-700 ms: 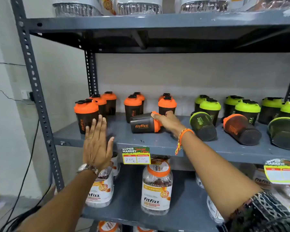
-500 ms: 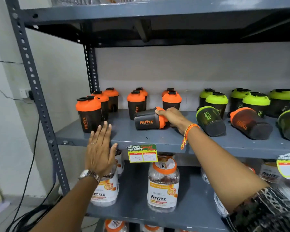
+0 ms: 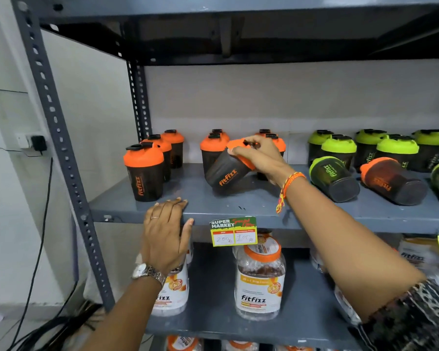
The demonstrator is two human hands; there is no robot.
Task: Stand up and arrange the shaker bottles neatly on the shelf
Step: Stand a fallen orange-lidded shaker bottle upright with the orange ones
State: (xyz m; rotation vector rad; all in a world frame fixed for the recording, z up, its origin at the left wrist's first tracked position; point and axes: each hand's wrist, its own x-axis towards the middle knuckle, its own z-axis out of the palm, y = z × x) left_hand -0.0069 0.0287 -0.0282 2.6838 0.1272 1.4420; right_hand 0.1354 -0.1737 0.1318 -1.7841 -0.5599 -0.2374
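My right hand (image 3: 257, 158) grips the orange lid of a dark shaker bottle (image 3: 224, 173), which leans tilted with its base on the grey shelf (image 3: 238, 214). My left hand (image 3: 166, 233) rests flat over the shelf's front edge, fingers on top and thumb under the lip. Several orange-lidded shakers stand upright at the left (image 3: 143, 173) and behind the tilted one. Green-lidded shakers (image 3: 338, 148) stand at the right. A green-lidded shaker (image 3: 333, 179) and an orange-lidded one (image 3: 393, 181) lie on their sides at the right.
A price tag (image 3: 233, 231) hangs from the shelf edge. Clear jars with orange lids (image 3: 260, 279) fill the shelf below. A slotted upright post (image 3: 61, 148) stands at the left, with black cables (image 3: 36, 249) and a wall socket beyond it. Another shelf runs overhead.
My right hand has tipped the lying orange-lidded shaker up from flat to tilted. My left hand has dropped from mid-air onto the shelf's front edge.
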